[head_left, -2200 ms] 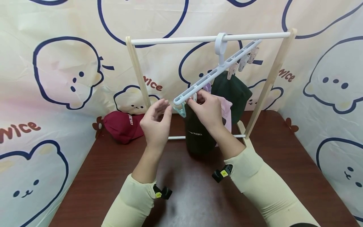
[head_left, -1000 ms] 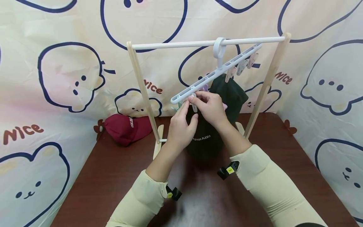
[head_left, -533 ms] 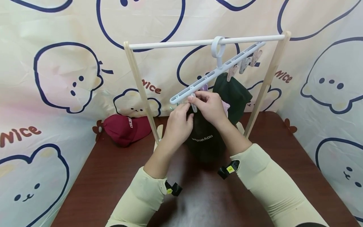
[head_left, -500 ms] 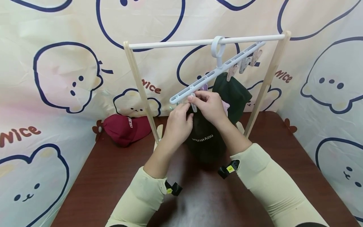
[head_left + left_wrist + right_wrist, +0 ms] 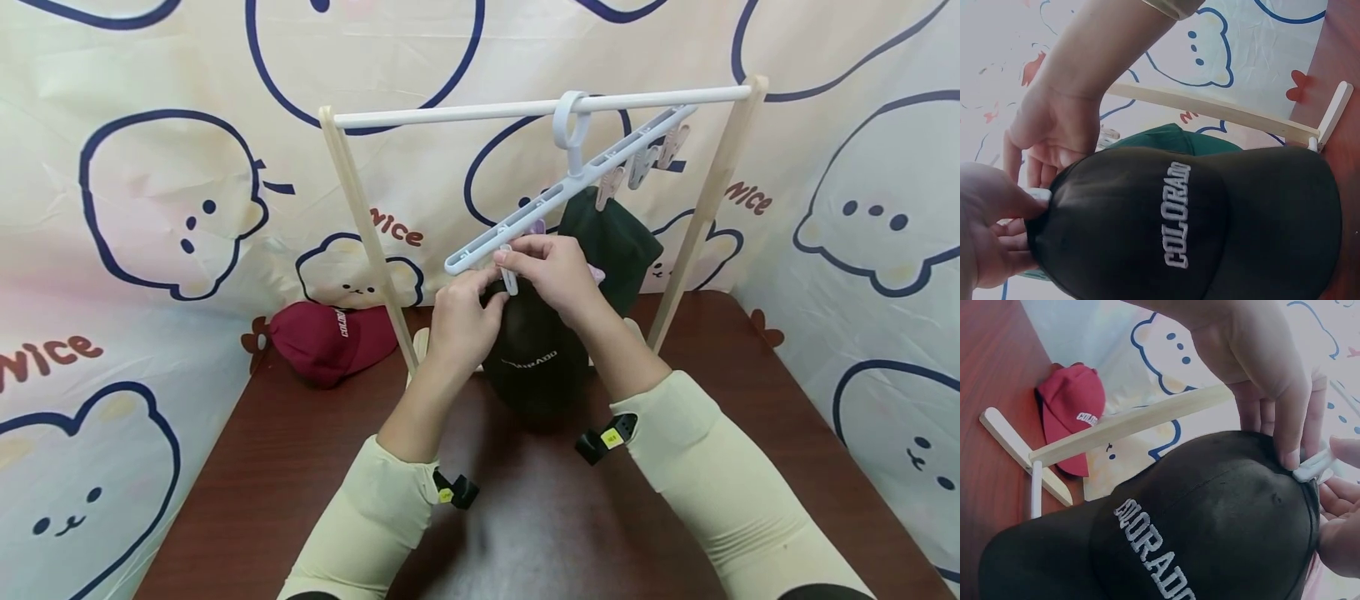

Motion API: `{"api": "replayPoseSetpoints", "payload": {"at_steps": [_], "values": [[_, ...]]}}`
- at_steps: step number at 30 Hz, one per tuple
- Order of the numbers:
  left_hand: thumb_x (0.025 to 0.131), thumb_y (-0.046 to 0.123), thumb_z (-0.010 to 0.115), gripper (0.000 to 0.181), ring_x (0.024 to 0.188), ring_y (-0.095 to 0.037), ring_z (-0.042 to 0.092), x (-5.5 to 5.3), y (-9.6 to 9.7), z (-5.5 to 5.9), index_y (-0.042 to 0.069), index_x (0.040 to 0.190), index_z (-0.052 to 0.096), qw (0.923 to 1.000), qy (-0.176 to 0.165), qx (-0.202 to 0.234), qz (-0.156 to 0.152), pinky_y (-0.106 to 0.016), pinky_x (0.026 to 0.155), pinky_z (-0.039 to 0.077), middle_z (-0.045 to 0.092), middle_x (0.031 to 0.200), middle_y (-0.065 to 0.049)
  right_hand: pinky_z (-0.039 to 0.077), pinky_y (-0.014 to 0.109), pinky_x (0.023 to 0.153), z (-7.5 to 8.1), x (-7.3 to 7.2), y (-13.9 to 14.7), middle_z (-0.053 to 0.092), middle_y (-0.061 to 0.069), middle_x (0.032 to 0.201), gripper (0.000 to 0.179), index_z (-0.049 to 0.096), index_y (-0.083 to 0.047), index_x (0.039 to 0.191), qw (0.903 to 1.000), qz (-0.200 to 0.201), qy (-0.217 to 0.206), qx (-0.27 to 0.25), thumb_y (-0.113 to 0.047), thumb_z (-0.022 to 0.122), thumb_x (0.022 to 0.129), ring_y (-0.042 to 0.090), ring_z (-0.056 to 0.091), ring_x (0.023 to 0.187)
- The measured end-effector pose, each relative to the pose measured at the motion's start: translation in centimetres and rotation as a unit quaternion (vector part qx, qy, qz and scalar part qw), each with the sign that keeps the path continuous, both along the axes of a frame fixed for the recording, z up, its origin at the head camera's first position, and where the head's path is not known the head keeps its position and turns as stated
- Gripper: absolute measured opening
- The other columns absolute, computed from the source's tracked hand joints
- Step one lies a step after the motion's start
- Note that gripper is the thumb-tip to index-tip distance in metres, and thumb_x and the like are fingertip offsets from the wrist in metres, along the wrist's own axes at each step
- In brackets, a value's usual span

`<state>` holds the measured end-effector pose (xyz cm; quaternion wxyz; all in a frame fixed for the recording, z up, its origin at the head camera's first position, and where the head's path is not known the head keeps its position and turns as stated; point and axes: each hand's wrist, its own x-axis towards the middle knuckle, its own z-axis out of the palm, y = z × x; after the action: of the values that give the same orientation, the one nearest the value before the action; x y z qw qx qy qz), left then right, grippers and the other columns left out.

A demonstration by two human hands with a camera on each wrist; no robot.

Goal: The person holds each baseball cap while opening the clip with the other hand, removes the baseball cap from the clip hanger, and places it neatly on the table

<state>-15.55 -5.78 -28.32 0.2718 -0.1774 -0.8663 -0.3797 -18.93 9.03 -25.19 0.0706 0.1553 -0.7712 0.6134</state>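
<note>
On the reddish-brown desk before a cartoon-print curtain lettered "NICE" sits a maroon baseball cap partly reading "COLO", then the left hand grips the edge of a black "COLORADO" baseball cap beneath the clip hanger, where the right hand pinches a white clothespin.

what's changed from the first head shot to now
The left hand, at first apart from the black cap, has moved right and now pinches the cap's edge. Nothing was visibly let go. The right hand stayed on the white clip; the red cap and hanging green cap look unmoved.
</note>
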Motion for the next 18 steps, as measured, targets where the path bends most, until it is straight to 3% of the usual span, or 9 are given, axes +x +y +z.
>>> {"api": "replayPoseSetpoints", "payload": {"at_steps": [4, 10, 18], "values": [[0.090, 0.012, 0.071, 0.028, 0.107, -0.020, 0.067, -0.08, -0.29, 0.04, 0.010, 0.118, 0.072, 0.9990, -0.039, 0.023, -0.009, -0.038, 0.091, 0.054, 0.073, 0.111, -0.008, 0.050, 0.039, 0.100, 0.01, -0.11, -0.11, 0.074, 0.011, 0.104, 0.029, 0.074, -0.001, 0.108, 0.9999, 0.006, -0.007, -0.006, -0.024, 0.072, 0.091, 0.019, 0.064, 0.103], [0.091, 0.020, 0.072, 0.026, 0.092, -0.015, 0.069, -0.45, -0.61, 0.09, 0.011, 0.115, 0.073, 0.9943, -0.090, 0.052, -0.020, -0.035, 0.081, 0.055, 0.076, 0.100, -0.004, 0.049, 0.040, 0.101, 0.18, -0.11, -0.05, 0.074, 0.010, 0.103, 0.030, 0.074, -0.001, 0.108, 0.9998, 0.006, -0.020, -0.005, -0.025, 0.072, 0.090, 0.019, 0.062, 0.105], [0.090, 0.020, 0.073, 0.024, 0.086, -0.015, 0.064, -0.49, -0.70, -0.23, 0.008, 0.111, 0.073, 0.9853, -0.120, 0.111, -0.050, -0.035, 0.080, 0.053, 0.074, 0.093, -0.005, 0.053, 0.040, 0.097, 0.22, -0.14, 0.05, 0.074, 0.011, 0.099, 0.029, 0.075, 0.000, 0.107, 0.9988, 0.006, -0.044, -0.020, -0.024, 0.073, 0.090, 0.022, 0.066, 0.098]]}}
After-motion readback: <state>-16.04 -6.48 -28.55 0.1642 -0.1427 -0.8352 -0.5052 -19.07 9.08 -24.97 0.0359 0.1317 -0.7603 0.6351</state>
